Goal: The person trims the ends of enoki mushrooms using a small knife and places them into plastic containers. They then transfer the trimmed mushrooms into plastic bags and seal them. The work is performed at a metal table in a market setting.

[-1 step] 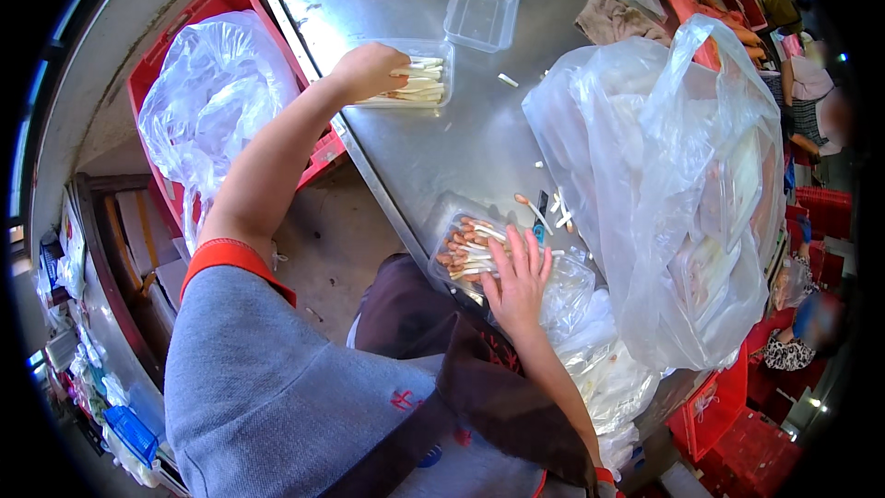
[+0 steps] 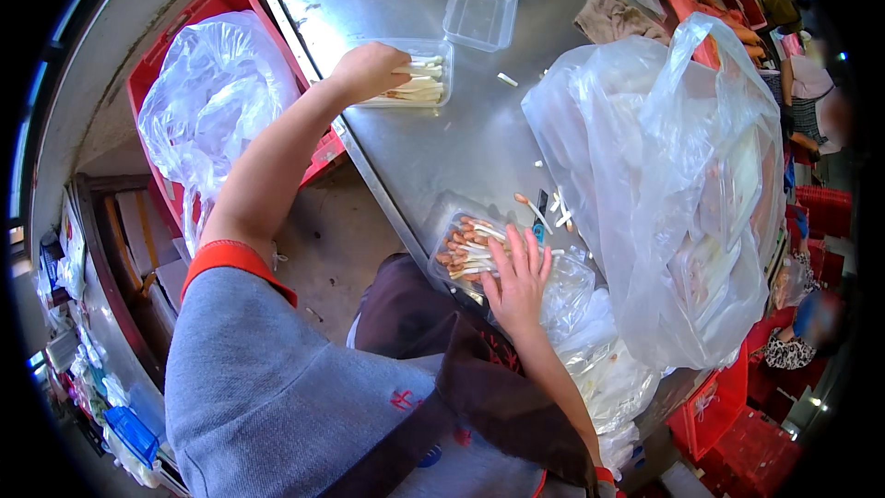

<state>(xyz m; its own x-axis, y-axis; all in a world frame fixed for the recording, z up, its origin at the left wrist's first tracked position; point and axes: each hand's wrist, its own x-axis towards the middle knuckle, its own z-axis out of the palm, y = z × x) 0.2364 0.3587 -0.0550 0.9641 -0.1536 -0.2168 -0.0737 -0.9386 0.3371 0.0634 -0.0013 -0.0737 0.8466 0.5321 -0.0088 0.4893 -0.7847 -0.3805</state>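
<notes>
a: where are the hands, and what have they got?

b: taking the clock from mid-view, the left hand (image 2: 371, 72) sits near eleven, fingers curled down over one end of the far tray (image 2: 448, 92). its fingertips are partly hidden among the pale stalks (image 2: 424, 90), so i can't tell whether it grips any. the right hand (image 2: 519, 284) is just below centre towards five, open with fingers spread, over the right side of the near tray (image 2: 441, 267); i see nothing clasped in it.

a: why spread like that?

b: my guess is that it steadies the tray or the brown-headed stalks (image 2: 467, 247) inside. most of those heads face nine o'clock. the pale ones lie side by side, probably because slim shapes nest closely that way.

a: and the materials?

b: both trays are clear, thin plastic with rounded corners, like the spare tray (image 2: 482, 11) at twelve. the bench (image 2: 396, 161) is smooth, shiny metal. the stalks look slender and matt. a blue-and-black tool (image 2: 539, 229) lies near one or two, beside loose stem pieces (image 2: 563, 212). at two to three slumps a creased, cloudy plastic bag (image 2: 645, 157); at ten, a rigid red crate (image 2: 147, 83) holds crumpled film (image 2: 217, 74).
</notes>
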